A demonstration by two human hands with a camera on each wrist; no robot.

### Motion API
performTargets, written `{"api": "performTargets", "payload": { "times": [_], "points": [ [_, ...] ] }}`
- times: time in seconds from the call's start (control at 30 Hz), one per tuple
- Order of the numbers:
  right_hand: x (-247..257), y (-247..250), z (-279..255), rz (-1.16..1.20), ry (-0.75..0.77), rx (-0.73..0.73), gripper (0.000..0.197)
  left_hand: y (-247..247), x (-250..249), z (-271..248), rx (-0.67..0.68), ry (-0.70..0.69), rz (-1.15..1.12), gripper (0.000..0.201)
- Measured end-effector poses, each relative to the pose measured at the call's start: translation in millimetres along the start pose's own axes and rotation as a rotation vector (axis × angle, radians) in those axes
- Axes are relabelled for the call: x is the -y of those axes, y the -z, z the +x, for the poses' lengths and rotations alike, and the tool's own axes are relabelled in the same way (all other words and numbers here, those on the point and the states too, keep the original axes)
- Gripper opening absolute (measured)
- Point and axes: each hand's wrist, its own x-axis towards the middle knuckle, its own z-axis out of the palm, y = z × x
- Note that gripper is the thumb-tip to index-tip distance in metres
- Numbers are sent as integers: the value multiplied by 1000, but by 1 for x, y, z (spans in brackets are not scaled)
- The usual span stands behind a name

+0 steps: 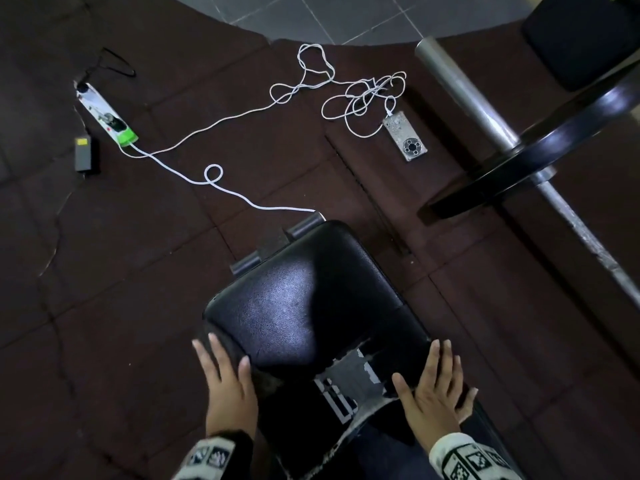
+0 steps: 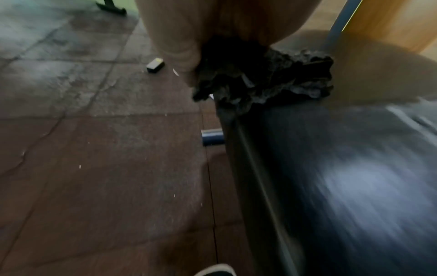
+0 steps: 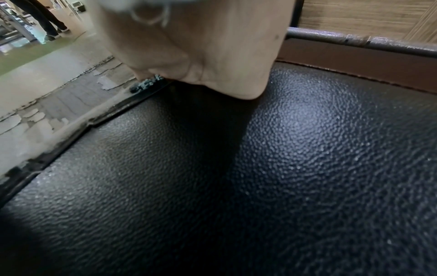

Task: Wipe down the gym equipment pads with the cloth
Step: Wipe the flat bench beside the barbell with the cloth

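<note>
The black bench pad (image 1: pixel 298 299) fills the lower middle of the head view, with a torn grey patch (image 1: pixel 349 375) near me. My left hand (image 1: pixel 225 362) lies on the pad's left edge, fingers straight, pressing a dark crumpled cloth (image 2: pixel 272 80) against it. In the left wrist view the cloth bunches under that hand at the pad's (image 2: pixel 354 168) corner. My right hand (image 1: pixel 420 365) rests flat on the pad's right side, fingers spread, holding nothing. The right wrist view shows the palm over the grained pad surface (image 3: pixel 236 186).
A barbell bar (image 1: pixel 460 88) with a black weight plate (image 1: pixel 540 157) crosses the right side. On the rubber floor lie a white cable (image 1: pixel 214 174), a power strip (image 1: pixel 105 114), a phone (image 1: pixel 405 135) and a black adapter (image 1: pixel 85 155). Another dark pad (image 1: pixel 581 36) sits top right.
</note>
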Motion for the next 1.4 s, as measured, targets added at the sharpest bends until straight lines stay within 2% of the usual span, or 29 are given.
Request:
{"api": "performTargets", "payload": {
  "times": [0.1, 0.2, 0.33, 0.4, 0.47, 0.53, 0.67, 0.77, 0.87, 0.97, 1.1, 1.23, 1.33, 1.4],
  "points": [
    [0, 0, 0, 0, -4, 0, 85, -18, 8, -32, 37, -261, 115, 63],
    [0, 0, 0, -9, 6, 3, 87, -24, -13, -36, 69, -450, 292, 58],
    [-1, 0, 0, 2, 12, -2, 88, -16, -43, -6, 175, -505, 449, 56],
    [-1, 0, 1, -1, 17, -4, 89, -9, -49, 15, 182, -507, 472, 56],
    [-2, -2, 2, -10, 18, -11, 94, -2, -46, 31, 131, -502, 439, 56],
    [-3, -4, 3, -8, 18, -31, 98, 2, -39, 38, 59, -434, 350, 57],
    [-8, -10, 6, -1, 32, -91, 90, 6, -29, 36, -39, -174, 148, 61],
    [-13, -17, 10, 27, 46, -154, 85, 5, -19, 22, -97, -125, 23, 72],
    [-15, -22, 14, 32, 37, -198, 81, 0, -17, -1, -142, -20, -116, 61],
    [-16, -23, 14, 62, 52, -253, 80, -12, -17, -31, -159, 36, -187, 65],
    [-19, -27, 16, 71, 85, -311, 82, -33, -6, -77, -133, 112, -294, 68],
    [-23, -32, 19, 77, 116, -365, 81, -58, 2, -139, -135, 189, -276, 65],
    [-24, -33, 22, 73, 134, -382, 81, -74, 11, -167, -4, 245, -379, 64],
    [-25, -33, 23, 73, 141, -387, 82, -77, 16, -166, 23, 247, -375, 66]
  ]
}}
